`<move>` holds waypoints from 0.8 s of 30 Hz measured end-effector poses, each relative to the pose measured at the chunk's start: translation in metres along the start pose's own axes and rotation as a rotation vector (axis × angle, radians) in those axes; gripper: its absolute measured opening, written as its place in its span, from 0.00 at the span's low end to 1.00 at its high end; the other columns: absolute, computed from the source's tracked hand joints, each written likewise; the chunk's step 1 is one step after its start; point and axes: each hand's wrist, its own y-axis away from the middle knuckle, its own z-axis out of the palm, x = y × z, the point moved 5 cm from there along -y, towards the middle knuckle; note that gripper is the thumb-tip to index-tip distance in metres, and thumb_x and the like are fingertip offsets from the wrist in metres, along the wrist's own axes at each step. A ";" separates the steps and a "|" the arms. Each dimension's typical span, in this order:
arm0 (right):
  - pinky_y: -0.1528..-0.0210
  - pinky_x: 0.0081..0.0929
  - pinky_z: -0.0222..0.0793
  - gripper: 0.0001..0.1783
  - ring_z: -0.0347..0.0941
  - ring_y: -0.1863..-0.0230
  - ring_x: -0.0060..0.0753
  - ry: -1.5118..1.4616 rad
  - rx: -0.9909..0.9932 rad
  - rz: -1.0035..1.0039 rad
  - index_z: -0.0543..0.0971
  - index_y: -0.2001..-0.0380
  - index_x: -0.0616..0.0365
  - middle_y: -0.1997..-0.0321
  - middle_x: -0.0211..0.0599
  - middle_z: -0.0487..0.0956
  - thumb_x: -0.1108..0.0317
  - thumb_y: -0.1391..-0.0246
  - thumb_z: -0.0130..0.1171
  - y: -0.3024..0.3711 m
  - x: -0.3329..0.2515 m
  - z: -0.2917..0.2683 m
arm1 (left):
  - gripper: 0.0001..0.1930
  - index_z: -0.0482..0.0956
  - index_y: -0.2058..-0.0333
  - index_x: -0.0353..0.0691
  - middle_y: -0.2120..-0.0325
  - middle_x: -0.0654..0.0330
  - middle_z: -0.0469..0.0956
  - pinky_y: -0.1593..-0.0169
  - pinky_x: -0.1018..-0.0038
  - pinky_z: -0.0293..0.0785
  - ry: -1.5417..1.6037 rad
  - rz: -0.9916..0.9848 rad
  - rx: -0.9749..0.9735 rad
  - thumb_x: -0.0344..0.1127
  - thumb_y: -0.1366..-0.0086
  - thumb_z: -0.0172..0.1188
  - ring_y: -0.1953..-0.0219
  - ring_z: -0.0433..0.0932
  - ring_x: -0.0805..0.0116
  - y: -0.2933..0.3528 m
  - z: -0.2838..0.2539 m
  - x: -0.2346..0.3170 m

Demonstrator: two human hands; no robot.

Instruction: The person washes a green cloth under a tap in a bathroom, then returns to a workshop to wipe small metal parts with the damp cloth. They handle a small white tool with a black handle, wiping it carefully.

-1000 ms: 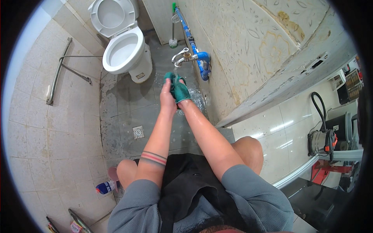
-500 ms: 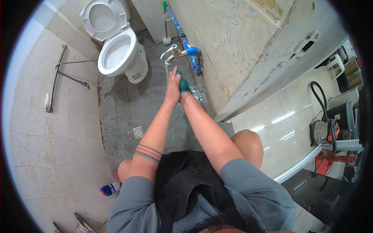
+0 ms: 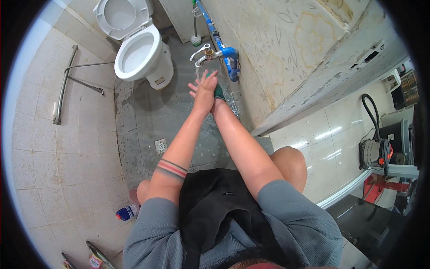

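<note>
Under the metal tap, from which a thin stream of water runs, my two hands are pressed together. My left hand is bare, its fingers spread apart, and lies across my right hand. A dark green covering, which looks like a glove, is on the right hand. Most of that hand and its fingers are hidden behind the left one. A bit of green shows between the left fingertips. Wet skin glistens on my right forearm.
A white toilet with its lid up stands at the far left. Blue pipe and a patterned wall border the right side. A floor drain, a bottle and a toilet brush are around. Beyond the doorway sits a vacuum cleaner.
My left hand has turned from lying palm to palm, fingers together, to spreading its fingers across the right hand. Less of the green covering shows. The view has shifted slightly.
</note>
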 end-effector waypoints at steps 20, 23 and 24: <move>0.21 0.37 0.57 0.34 0.58 0.19 0.31 0.042 -0.078 -0.225 0.60 0.19 0.43 0.17 0.28 0.62 0.45 0.20 0.45 0.021 -0.028 0.015 | 0.35 0.72 0.28 0.38 0.26 0.47 0.64 0.22 0.63 0.50 0.247 0.021 -0.083 0.60 0.19 0.47 0.24 0.60 0.56 -0.009 0.009 0.011; 0.22 0.39 0.58 0.30 0.62 0.23 0.32 0.067 -0.010 -0.126 0.64 0.24 0.43 0.21 0.30 0.67 0.45 0.21 0.45 0.032 -0.022 0.027 | 0.30 0.78 0.33 0.42 0.31 0.45 0.71 0.24 0.58 0.56 0.284 0.108 -0.124 0.55 0.18 0.41 0.27 0.66 0.49 -0.009 -0.002 0.018; 0.23 0.40 0.59 0.29 0.65 0.25 0.33 0.115 0.006 -0.057 0.67 0.26 0.44 0.24 0.32 0.70 0.44 0.21 0.45 0.035 -0.019 0.038 | 0.29 0.80 0.35 0.44 0.31 0.44 0.72 0.24 0.56 0.56 0.379 0.105 -0.168 0.52 0.18 0.38 0.27 0.65 0.45 -0.018 -0.012 0.015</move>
